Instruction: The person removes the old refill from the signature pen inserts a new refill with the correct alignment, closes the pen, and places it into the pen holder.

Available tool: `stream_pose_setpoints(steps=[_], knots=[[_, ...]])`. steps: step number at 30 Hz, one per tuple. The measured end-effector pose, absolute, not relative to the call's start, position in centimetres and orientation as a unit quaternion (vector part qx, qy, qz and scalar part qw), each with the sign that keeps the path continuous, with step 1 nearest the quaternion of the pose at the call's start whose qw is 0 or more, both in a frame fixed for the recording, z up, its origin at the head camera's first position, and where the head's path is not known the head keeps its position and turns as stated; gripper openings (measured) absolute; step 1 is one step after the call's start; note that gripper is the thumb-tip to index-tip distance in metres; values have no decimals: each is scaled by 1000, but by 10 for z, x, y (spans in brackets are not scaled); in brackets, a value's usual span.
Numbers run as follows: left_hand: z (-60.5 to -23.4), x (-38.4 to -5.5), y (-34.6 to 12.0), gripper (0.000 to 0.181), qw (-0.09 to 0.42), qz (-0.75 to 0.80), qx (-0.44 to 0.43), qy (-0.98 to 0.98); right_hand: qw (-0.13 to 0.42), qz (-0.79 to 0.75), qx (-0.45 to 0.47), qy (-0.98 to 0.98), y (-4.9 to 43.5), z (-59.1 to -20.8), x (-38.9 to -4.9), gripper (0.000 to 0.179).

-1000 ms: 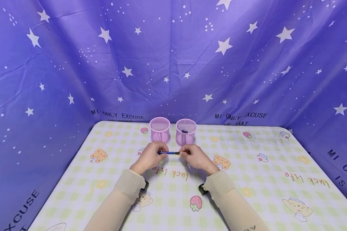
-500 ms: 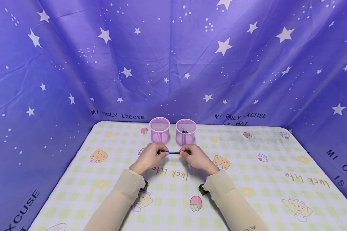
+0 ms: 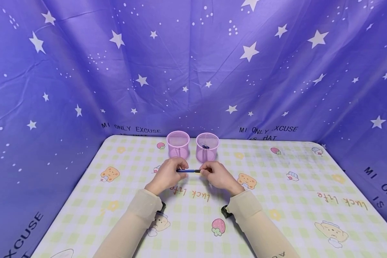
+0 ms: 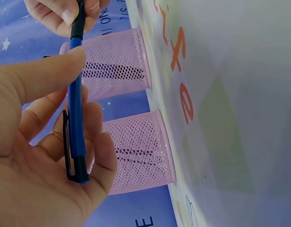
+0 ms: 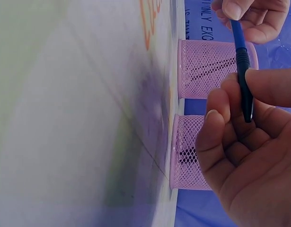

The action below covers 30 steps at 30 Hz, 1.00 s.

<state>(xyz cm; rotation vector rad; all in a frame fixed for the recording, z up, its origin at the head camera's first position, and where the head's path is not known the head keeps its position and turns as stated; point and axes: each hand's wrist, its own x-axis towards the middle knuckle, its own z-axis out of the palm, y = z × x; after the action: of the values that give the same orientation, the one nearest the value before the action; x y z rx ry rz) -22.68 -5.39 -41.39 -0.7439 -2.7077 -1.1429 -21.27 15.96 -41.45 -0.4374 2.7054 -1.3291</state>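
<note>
We see the left hand and the right hand meeting over one blue pen, which lies level across the gap between them and looks lifted off the worktop. Half a second ago the left thumb and forefinger pinched together round the pen's end; now they stand further apart, and more of the blue barrel shows just beside the right hand's grip. The right hand has hardly moved.

The left hand holds the barrel lightly, its thumb laid along it and the other fingers curled behind, with the black clip near the palm. The right hand pinches the dark front section between thumb and fingers, the pointed end reaching in towards its palm.

For the work on the pen, we take this as the left fingers shifting their hold while the right hand steadies the other end; we cannot tell whether the barrel has turned.

Just beyond the left hand stands one pink mesh cup, and beyond the right hand a second pink cup with small dark things inside, too small for us to name.
</note>
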Motion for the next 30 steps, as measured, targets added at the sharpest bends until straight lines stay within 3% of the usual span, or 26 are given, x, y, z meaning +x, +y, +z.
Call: stream_pose_setpoints(steps=[20, 30], knots=[[-413, -228, -55, 5, 46, -347, -259, -900, 51, -436, -139, 888, 159, -414, -213, 9], [-414, -227, -54, 24, 40, -364, -253, -896, 58, -444, -141, 883, 159, -413, -212, 10]])
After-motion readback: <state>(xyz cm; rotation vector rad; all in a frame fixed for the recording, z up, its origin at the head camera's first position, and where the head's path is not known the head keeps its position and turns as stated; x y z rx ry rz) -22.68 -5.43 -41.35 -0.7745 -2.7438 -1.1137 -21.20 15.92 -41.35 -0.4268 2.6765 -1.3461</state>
